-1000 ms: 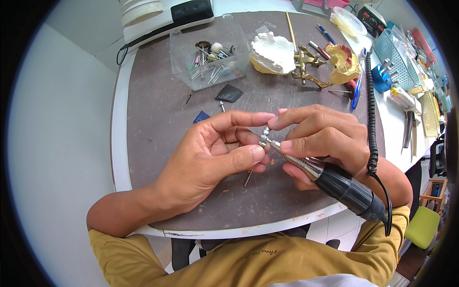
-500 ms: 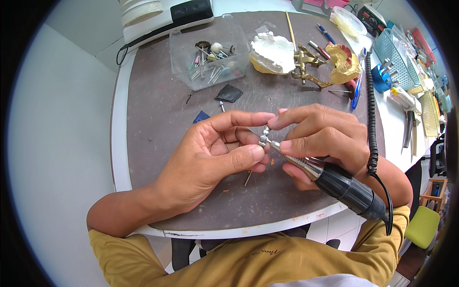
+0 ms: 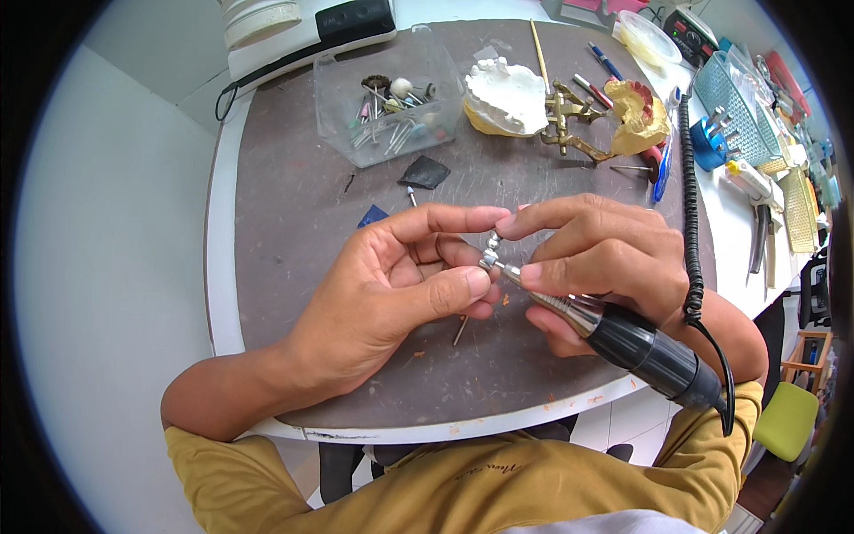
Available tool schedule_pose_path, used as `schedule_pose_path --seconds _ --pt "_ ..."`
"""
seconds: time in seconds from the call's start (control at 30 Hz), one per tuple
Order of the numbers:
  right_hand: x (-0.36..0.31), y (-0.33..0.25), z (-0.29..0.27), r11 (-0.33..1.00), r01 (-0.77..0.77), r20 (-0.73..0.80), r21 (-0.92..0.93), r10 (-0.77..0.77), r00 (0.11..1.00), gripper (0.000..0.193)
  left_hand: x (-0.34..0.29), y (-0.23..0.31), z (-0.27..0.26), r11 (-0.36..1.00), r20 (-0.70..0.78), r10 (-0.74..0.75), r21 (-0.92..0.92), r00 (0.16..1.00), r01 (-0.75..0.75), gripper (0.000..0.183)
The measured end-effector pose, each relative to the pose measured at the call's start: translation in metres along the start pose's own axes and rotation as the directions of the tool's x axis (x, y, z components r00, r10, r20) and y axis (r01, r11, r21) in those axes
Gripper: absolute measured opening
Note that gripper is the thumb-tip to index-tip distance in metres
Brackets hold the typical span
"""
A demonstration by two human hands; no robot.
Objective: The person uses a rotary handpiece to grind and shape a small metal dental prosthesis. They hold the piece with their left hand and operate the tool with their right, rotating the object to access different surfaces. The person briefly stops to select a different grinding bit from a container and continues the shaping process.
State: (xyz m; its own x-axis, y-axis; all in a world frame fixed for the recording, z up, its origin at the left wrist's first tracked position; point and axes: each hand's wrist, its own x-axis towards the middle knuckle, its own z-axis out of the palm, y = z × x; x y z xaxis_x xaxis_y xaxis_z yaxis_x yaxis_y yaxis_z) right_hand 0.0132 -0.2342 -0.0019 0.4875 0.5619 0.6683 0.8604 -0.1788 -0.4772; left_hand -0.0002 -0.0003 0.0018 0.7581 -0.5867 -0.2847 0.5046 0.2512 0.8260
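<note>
The drill tip (image 3: 493, 258) has slid a bit since a moment ago, and we see our left hand (image 3: 374, 294) pinching the small metal piece (image 3: 494, 238) above the worktop (image 3: 294, 258), our right hand's (image 3: 618, 249) fingers wrapped round the drill (image 3: 654, 351), perhaps for steadiness, though fingers hide some of the piece.

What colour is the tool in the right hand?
The tool is black and silver; head view shows it.
</note>
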Motion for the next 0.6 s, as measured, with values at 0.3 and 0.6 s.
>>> schedule_pose_path --seconds 0.3,0.6 --pt "-0.0009 -0.0008 -0.0015 0.999 -0.038 0.0 -0.009 0.038 0.999 0.028 0.0009 0.0005 -0.0006 1.0 -0.001 -0.018 0.009 1.0 0.018 0.05" --pt "-0.0032 0.003 -0.0035 1.0 -0.005 0.0 0.026 0.005 1.0 0.029 0.0006 -0.0003 -0.0004 1.0 -0.011 -0.01 -0.006 1.0 0.01 0.053"
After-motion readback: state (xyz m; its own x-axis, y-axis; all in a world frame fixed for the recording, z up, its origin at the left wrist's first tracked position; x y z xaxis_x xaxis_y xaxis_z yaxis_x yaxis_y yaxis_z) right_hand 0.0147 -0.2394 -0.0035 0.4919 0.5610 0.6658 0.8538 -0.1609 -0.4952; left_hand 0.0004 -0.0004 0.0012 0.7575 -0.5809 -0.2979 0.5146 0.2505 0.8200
